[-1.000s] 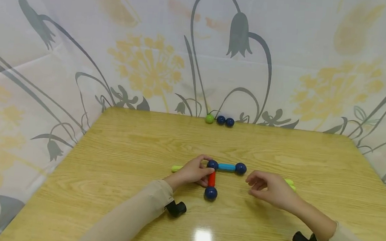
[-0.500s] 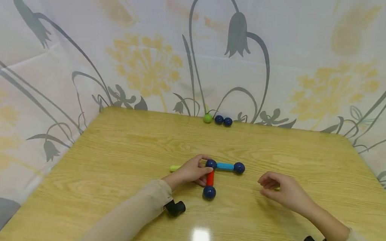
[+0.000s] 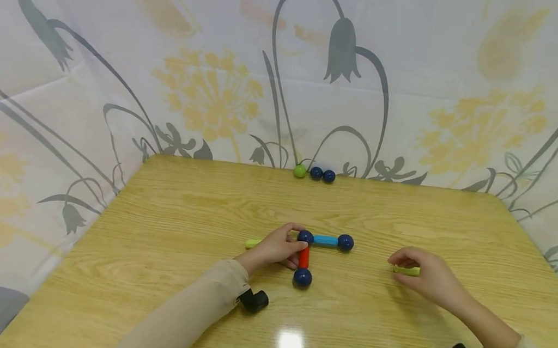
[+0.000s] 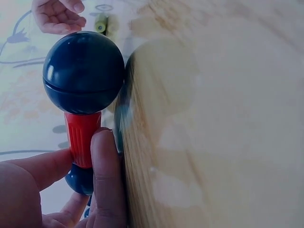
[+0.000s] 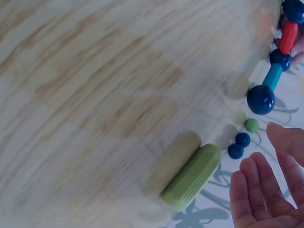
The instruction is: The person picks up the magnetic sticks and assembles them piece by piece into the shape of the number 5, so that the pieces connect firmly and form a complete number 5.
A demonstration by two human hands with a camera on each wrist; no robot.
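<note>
A right-angled piece lies on the table. A red rod [image 3: 304,258] joins the near navy ball [image 3: 302,278] to the corner ball [image 3: 306,237]. From that corner, a light-blue rod [image 3: 325,240] runs to a third navy ball [image 3: 345,242]. My left hand [image 3: 277,247] pinches the red rod by the corner ball, with some fingers hidden behind it. At the right, my right hand [image 3: 432,274] hovers around a yellow-green rod [image 3: 406,271]. The right wrist view shows a gap between its loosely bent fingers and this ribbed rod [image 5: 192,177].
Another yellow-green rod [image 3: 252,243] shows partly behind my left hand. Along the far table edge sit a green ball [image 3: 299,170] and two navy balls [image 3: 322,174]. A flower-print cloth [image 3: 219,54] rises behind the wooden table [image 3: 198,200].
My right hand has moved away from the joined piece, to the right, to the yellow-green rod. The left hand keeps its hold on the red rod.
</note>
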